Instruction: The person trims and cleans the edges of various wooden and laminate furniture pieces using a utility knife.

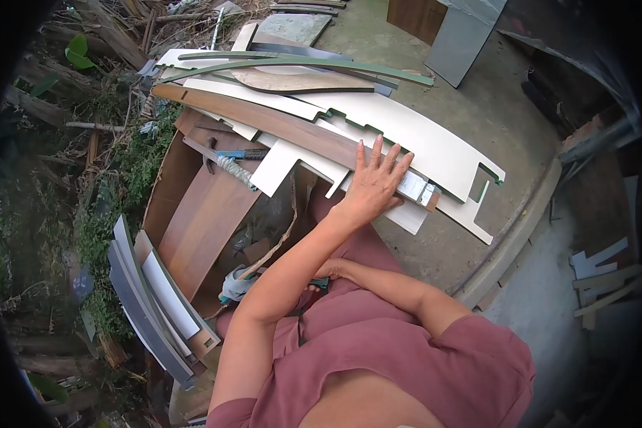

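My left hand (376, 178) lies flat, fingers spread, on a long brown wood-grain board (285, 128). Close to its fingertips is a white board with a notched green edge (414, 128), and beside its thumb a pale label (415, 187) sits at the brown board's end. My right hand (329, 269) is low by my lap, partly hidden behind my left forearm. Its fingers are curled around a small green thing (319, 282), whose kind I cannot make out. Left of that hand is a cloth-wrapped bundle (237, 284) by a thin stick (282, 239).
A brown panel (207, 221) carries a hammer (210, 153), a blue-handled tool (244, 154) and a tool with a wrapped grip (234, 172). Curved offcuts (157, 299) stand at left. A concrete ledge (510, 246) runs along the right; plants and debris border the left.
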A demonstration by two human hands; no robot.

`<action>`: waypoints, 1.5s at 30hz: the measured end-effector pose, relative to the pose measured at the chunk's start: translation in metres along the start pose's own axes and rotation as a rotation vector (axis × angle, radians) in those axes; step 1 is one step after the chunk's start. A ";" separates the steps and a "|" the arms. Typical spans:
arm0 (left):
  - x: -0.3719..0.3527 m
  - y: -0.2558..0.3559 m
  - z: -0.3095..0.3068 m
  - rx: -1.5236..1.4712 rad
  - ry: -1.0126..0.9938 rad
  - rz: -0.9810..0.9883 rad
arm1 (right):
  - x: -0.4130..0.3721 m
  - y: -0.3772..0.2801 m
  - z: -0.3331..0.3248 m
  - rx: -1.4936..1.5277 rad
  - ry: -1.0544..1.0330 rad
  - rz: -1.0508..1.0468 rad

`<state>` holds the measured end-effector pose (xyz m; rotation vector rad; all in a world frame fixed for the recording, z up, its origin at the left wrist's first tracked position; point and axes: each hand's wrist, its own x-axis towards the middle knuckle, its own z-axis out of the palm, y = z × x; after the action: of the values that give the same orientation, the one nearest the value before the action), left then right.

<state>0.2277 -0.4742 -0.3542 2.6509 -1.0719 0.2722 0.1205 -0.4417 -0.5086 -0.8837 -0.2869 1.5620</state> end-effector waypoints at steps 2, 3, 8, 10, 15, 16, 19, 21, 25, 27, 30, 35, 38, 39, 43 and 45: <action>0.002 -0.004 0.008 -0.021 -0.016 0.026 | 0.004 0.008 -0.003 -0.008 -0.011 0.021; 0.001 -0.010 0.006 -0.030 -0.030 0.044 | 0.006 0.011 -0.006 0.004 -0.021 -0.009; -0.029 -0.014 -0.013 -0.129 0.105 0.272 | 0.018 0.018 -0.015 -0.064 -0.099 -0.028; -0.047 -0.009 -0.027 -0.139 0.197 0.324 | 0.019 0.015 -0.018 -0.082 -0.099 -0.018; -0.077 0.003 -0.087 -0.139 0.374 0.399 | 0.022 0.011 -0.018 -0.088 -0.052 -0.011; -0.083 0.004 -0.099 -0.096 0.483 0.411 | 0.023 0.010 -0.018 -0.091 -0.040 -0.011; -0.106 0.006 -0.149 0.001 0.744 0.385 | 0.025 0.012 -0.013 -0.079 -0.022 -0.009; -0.125 0.009 -0.185 0.009 0.933 0.319 | 0.027 0.015 -0.008 -0.043 -0.007 -0.013; -0.179 -0.004 -0.240 0.037 1.143 0.186 | 0.025 0.020 0.006 -0.030 0.009 0.018; -0.205 -0.008 -0.257 0.072 1.266 0.143 | 0.018 0.010 0.016 -0.100 -0.054 0.128; -0.240 -0.011 -0.275 0.033 1.426 0.187 | 0.011 0.005 0.025 -0.130 -0.052 0.124; -0.300 0.015 -0.308 -0.084 1.796 0.151 | -0.014 -0.019 0.051 -0.088 0.080 -0.059; -0.317 0.018 -0.314 0.026 1.960 -0.073 | -0.014 -0.054 0.078 -0.393 0.323 -0.297; -0.323 0.017 -0.314 0.129 1.965 -0.156 | -0.015 -0.077 0.103 -0.530 0.401 -0.397; -0.329 0.026 -0.304 0.101 2.065 -0.237 | -0.034 -0.162 0.221 -1.195 0.426 -0.854; -0.333 0.021 -0.303 0.193 2.101 -0.171 | -0.042 -0.187 0.284 -1.395 0.230 -1.232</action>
<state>-0.0447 -0.1761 -0.1540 1.0618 0.0174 2.2534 0.0649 -0.3550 -0.1817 -1.4399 -1.5016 -0.0893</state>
